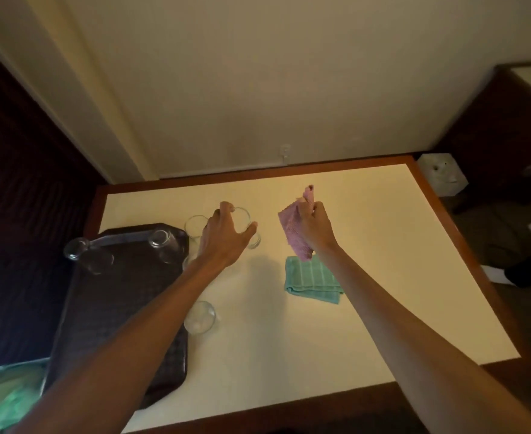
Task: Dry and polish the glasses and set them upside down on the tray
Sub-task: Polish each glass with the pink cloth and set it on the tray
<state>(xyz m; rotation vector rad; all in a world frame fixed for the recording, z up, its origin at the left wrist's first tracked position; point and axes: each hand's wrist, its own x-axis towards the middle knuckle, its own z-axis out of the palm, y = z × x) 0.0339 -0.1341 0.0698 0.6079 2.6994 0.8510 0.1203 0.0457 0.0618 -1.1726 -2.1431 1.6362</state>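
My left hand (225, 234) reaches over a clear glass (245, 227) standing on the cream table, fingers and thumb curled around its rim. My right hand (316, 228) is raised above the table and grips a pink cloth (294, 230) that hangs down from it. Another glass (195, 226) stands just left of the held one, and a third (200, 317) sits nearer me beside the tray. The dark brown tray (117, 302) lies at the left and carries two glasses (87, 255) (164, 242) near its far end.
A folded teal cloth (312, 280) lies on the table under my right hand. A green cloth or bag (4, 396) shows at the bottom left. The table's wooden edge (464, 245) runs along the right; a white box (442, 173) stands beyond the far right corner.
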